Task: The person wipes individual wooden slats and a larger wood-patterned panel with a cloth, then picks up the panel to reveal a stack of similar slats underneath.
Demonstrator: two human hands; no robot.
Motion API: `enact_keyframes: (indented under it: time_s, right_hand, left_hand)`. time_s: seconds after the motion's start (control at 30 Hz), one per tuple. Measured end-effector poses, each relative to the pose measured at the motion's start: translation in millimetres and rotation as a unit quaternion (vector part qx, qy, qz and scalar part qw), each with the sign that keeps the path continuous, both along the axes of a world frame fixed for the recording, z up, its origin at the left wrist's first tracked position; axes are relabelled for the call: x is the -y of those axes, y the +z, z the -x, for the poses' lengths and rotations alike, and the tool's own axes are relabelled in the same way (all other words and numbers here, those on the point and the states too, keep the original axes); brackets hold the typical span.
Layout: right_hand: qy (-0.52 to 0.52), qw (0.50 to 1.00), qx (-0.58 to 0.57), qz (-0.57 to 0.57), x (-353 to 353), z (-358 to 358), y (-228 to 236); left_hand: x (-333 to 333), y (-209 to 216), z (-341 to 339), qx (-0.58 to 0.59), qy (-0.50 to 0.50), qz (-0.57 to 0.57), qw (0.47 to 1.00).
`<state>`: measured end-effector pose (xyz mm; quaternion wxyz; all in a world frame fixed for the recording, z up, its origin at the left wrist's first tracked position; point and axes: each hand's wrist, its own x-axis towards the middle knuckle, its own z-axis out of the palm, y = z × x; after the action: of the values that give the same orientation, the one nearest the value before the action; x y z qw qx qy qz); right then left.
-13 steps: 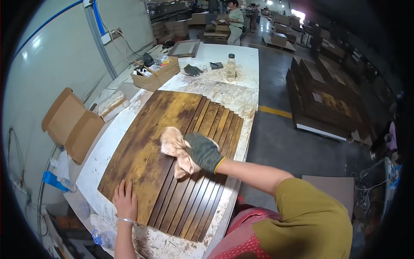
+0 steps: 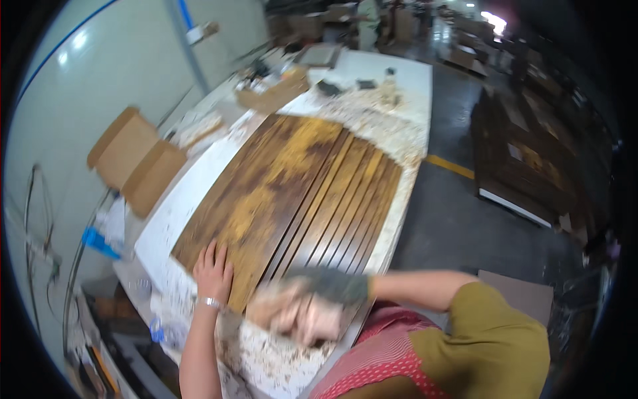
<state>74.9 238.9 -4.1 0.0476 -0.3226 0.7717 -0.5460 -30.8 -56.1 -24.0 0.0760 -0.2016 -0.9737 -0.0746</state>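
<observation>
A fanned stack of brown, mottled wooden panels [image 2: 256,193] lies on the stained white table [image 2: 179,229]. My left hand [image 2: 214,271], bare and with a bracelet at the wrist, rests flat on the top panel near its lower left corner, fingers stretched out. At the near edge of the stack my right hand [image 2: 335,287], in a dark green glove, is closed on a pale, crumpled cloth [image 2: 299,312]. Motion smears the glove and cloth, and they hide the near ends of the stepped panels. The glove's fingers are not distinct.
An open cardboard box [image 2: 139,163] stands left of the panels. Farther back are a carton of odds and ends [image 2: 276,93], a bottle [image 2: 389,90] and a framed panel [image 2: 319,56]. Stacked dark boards [image 2: 525,166] stand on the floor at right. A person [image 2: 367,25] is in the background.
My right hand has swept the cloth toward me, from mid-stack to the near edge. My left hand stays on the top panel. The whole view has shifted and blurred.
</observation>
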Motion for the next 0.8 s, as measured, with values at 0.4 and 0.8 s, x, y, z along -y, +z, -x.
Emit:
enact_keyframes:
  time_s: [0.4,0.8]
  right_hand:
    - [-0.119,0.933,-0.169,-0.293,29,25,-16]
    - [-0.12,0.955,0.268,0.025,-11,1,22]
  left_hand:
    - [-9,2,0,-0.024,0.005,0.01,1.0]
    - [-2,10,-1,-0.017,-0.012,-0.035,0.999]
